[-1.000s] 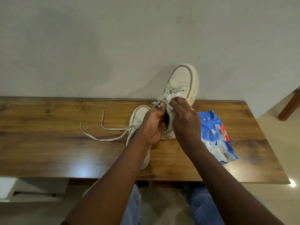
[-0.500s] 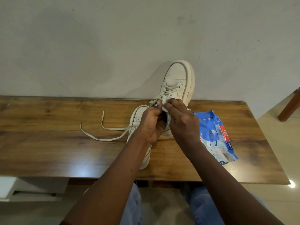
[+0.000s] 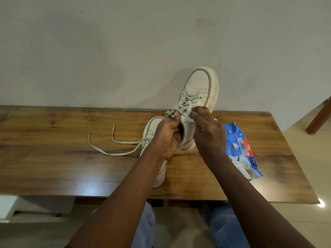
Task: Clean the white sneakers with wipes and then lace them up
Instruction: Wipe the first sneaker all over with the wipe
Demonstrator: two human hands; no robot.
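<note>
Pinching a crumpled white wipe (image 3: 190, 117) in its curled fingers, a person's right hand (image 3: 209, 135) presses the cloth against the eyelet row of a raised sneaker (image 3: 198, 86), just beside its criss-crossed laces. The left hand (image 3: 168, 138) grips the same shoe at the collar, fingers curled into the opening and thumb near the top of the laces. It tips the toe up toward the wall. Whether the heel touches the wood cannot be told.

A second sneaker (image 3: 160, 176) lies flat on the wooden table (image 3: 53, 158), partly hidden behind the left wrist, with its loose lace (image 3: 114, 153) trailing away to the left. A blue pack of wipes (image 3: 240, 149) lies near the right wrist.

Cleaning appears to be the step in hand, with lacing of the second shoe not yet done. It would likely go best with a firm collar grip so the shoe cannot twist. Short strokes along the eyelets, easing the wipe under each crossing, should avoid snagging the laces. The wipe can be refolded to a clean face as it soils.
</note>
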